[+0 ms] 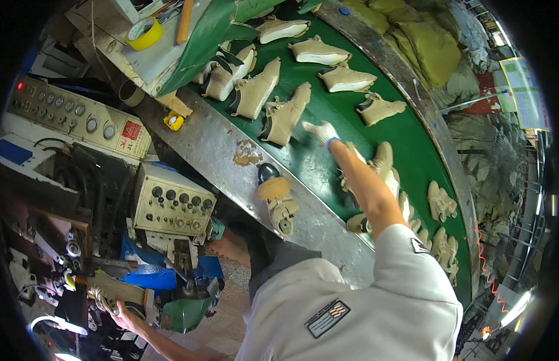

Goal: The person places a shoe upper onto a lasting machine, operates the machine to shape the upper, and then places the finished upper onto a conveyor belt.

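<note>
My right hand (321, 132), in a white glove with a blue band at the wrist, reaches over the green belt (318, 165). Its fingers point left with nothing in them, apart from the nearest beige shoe upper (286, 115). Several similar uppers with white lower parts lie along the belt. At the far lower left, my bare left hand (121, 316) grips the laced end of another beige shoe (114, 290) at a machine. Part of that shoe and some fingertips are hidden.
A metal ledge (231, 159) edges the belt, with a black and tan shoe last (277, 195) on it. Control boxes (174, 201) stand at left. Yellow tape (144, 33) and a wooden-handled tool (184, 22) lie on a board. Sacks (427, 48) pile beyond the belt.
</note>
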Action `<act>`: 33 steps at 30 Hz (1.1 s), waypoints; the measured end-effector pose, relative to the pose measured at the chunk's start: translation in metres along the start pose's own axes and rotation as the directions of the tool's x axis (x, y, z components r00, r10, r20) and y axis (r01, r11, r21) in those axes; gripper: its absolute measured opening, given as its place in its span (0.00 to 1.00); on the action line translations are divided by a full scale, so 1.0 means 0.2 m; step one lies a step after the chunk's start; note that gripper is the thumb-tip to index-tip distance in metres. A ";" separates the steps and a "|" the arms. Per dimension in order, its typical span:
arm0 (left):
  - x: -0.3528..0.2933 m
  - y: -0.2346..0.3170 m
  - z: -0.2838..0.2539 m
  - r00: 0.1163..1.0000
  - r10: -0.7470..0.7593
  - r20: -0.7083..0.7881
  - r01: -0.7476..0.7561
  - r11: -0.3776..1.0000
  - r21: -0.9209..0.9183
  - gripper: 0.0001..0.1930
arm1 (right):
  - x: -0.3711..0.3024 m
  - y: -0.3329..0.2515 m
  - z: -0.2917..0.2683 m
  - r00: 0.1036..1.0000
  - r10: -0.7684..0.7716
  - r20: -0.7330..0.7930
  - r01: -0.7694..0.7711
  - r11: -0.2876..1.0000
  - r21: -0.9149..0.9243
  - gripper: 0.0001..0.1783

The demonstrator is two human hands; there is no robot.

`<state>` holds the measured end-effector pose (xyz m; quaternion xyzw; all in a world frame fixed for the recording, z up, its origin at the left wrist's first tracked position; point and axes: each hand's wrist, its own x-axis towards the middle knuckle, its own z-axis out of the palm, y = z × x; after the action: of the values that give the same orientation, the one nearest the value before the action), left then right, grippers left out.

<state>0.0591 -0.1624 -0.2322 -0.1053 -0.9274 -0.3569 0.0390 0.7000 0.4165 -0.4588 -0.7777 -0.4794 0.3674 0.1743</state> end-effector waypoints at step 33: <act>0.02 0.32 0.12 0.812 -0.109 0.574 0.530 0.551 -0.644 0.12 | -2.60 -1.45 1.12 0.224 -0.527 0.820 -0.217 0.794 0.569 0.22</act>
<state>0.0694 -0.0995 -0.2083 -0.0176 -0.6596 -0.6869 -0.3047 0.2146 0.0829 -0.2169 -0.2313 -0.4251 0.8686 0.1065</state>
